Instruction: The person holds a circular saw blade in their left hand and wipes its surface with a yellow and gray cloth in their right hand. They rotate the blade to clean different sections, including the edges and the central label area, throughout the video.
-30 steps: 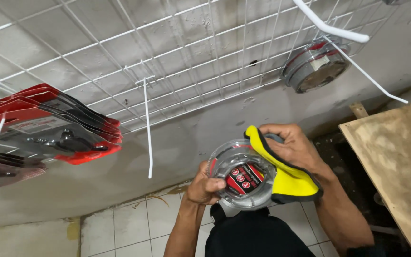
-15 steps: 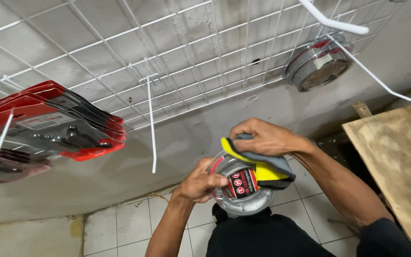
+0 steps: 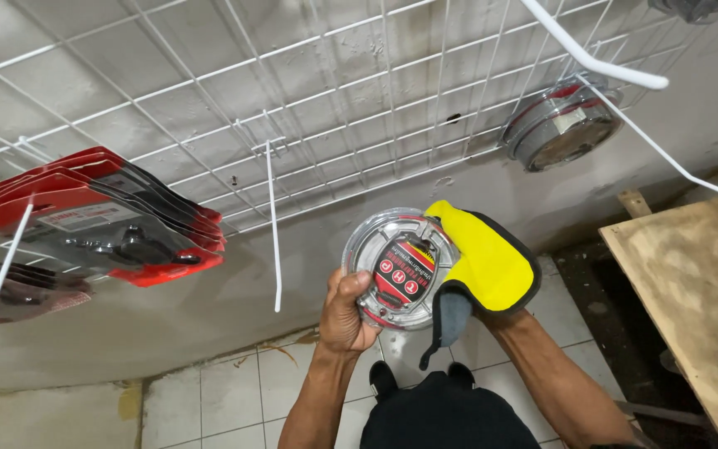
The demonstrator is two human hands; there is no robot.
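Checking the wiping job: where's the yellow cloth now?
In the head view, right of centre: the yellow cloth presses against the round clear package's right side.

Head cam, looks down close at wire grid wall point(image 3: 359, 108).

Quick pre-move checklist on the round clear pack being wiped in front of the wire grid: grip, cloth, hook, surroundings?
1. Left hand grips the round clear pack by its lower edge: ok.
2. Yellow cloth lies against the pack's right side: ok.
3. Right hand visible: not ok, hidden under the cloth.
4. Empty white hook on the wire grid sits just left of the pack: ok.
5. Pack's back face clean: cannot tell.
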